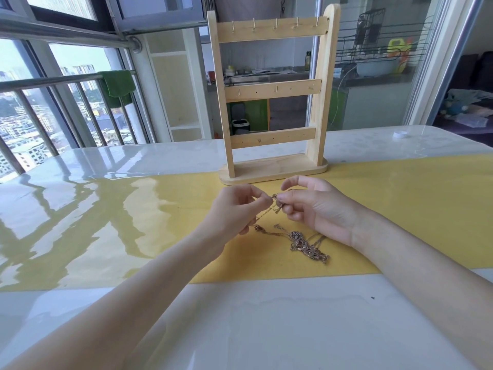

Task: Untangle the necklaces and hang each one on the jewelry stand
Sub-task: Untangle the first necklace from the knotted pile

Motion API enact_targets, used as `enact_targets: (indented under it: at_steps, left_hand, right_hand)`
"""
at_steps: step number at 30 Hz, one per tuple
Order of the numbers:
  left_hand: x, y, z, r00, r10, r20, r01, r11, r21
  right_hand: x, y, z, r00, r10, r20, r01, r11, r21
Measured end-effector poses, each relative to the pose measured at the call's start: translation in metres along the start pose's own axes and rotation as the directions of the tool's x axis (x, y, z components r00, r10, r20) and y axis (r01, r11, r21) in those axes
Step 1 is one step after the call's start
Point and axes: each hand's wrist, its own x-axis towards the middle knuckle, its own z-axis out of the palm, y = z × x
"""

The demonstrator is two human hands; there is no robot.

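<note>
A wooden jewelry stand [272, 92] with three hook bars stands upright on the table; no necklace hangs on its hooks. In front of it, my left hand [237, 206] and my right hand [314, 206] each pinch one end of a thin gold chain [274, 202], held just above the table. The chain runs down from my fingers to a tangled heap of gold necklaces [304, 244] lying on the yellow strip below my right hand. A small knot of chain [259, 228] lies under my left hand.
The glossy white table [240, 316] has a yellow band [400, 209] across its middle. A small white cap [400, 134] sits at the far right. A window with a railing and a green cloth [118, 85] is at the left.
</note>
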Motion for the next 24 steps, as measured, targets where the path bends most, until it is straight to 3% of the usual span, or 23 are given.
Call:
enact_targets:
  at_steps: [10,14,24]
  left_hand:
    - [0.0004,0.0013,-0.0048,0.99,0.086,-0.11,-0.093,0.994,-0.055]
    - [0.0007,-0.0018,-0.0045,0.985,0.113,-0.131,-0.116,0.993,-0.016]
    - [-0.001,-0.0039,-0.0018,0.971,0.197,-0.133,-0.183,0.977,0.107]
  right_hand:
    - [-0.0008,0.0016,0.0011,0.995,-0.01,0.1,0.029,0.982,-0.188]
    - [-0.0014,0.0005,0.0018,0.998,0.002,0.058,0.015,0.959,-0.285]
    - [-0.0002,-0.0013,0.0018,0.994,0.073,0.083,-0.064,0.992,-0.107]
